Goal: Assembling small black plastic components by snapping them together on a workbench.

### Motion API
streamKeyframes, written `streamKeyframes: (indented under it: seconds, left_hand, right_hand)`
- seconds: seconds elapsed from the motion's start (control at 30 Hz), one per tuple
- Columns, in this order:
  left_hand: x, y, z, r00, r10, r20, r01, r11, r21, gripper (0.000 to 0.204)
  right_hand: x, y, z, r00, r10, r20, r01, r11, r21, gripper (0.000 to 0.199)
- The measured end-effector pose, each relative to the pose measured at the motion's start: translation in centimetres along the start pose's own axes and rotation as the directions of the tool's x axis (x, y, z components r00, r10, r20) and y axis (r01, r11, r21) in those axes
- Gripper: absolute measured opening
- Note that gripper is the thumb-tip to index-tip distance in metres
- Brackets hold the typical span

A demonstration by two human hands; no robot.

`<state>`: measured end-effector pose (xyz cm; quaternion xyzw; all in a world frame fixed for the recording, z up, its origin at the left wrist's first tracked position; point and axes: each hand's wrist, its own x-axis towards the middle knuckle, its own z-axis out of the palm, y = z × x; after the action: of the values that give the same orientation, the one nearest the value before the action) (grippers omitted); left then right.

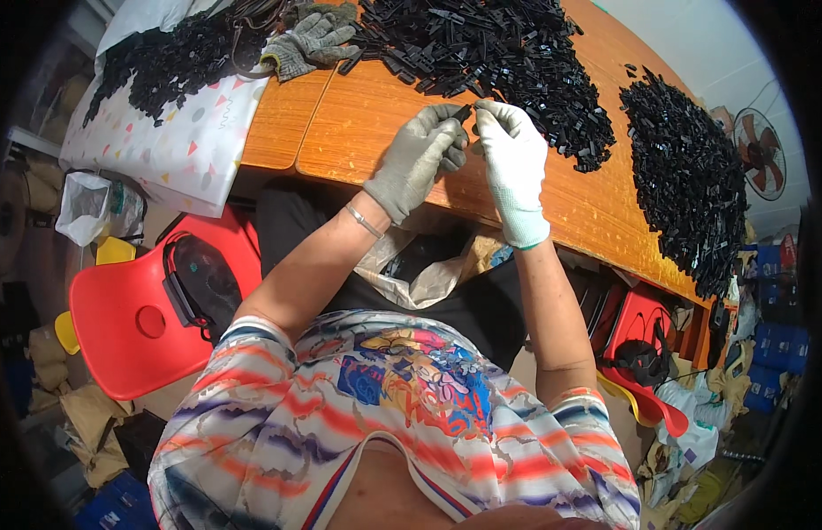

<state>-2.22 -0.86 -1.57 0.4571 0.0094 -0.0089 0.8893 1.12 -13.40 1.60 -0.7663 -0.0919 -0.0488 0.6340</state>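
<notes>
Black part [463, 113] pinched in your curled left hand [418, 157]; your right hand [515, 155] pinches just beside it, contents unclear. Likely piece-by-piece handling; next move probably calls for steady fingertips.

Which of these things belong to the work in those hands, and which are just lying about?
Likely in use:
left hand, holding a small black piece
right hand beside it
middle heap of black pieces
wooden table

Apparently lying about:
grey gloves
red chair on the left
fan
</notes>
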Motion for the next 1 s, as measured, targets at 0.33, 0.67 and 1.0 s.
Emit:
streamKeyframes:
  seconds: [0.33,0.67,1.0]
  left_hand:
    - [-0.3,0.5,0.4,0.998,0.048,-0.032,-0.044,0.992,0.119,0.025]
    - [-0.6,0.8,0.5,0.997,0.025,-0.070,-0.012,0.981,0.192,0.027]
    - [-0.6,0.2,0.7,0.973,0.204,-0.107,-0.129,0.866,0.482,0.025]
  right_hand:
    - [0.1,0.3,-0.1,1.000,-0.011,-0.016,0.011,1.000,0.020,0.022]
    - [-0.7,-1.0,0.5,0.994,0.079,0.076,-0.087,0.991,0.100,0.021]
    - [-0.6,-1.1,0.4,0.947,-0.271,0.172,0.319,0.729,-0.605,0.022]
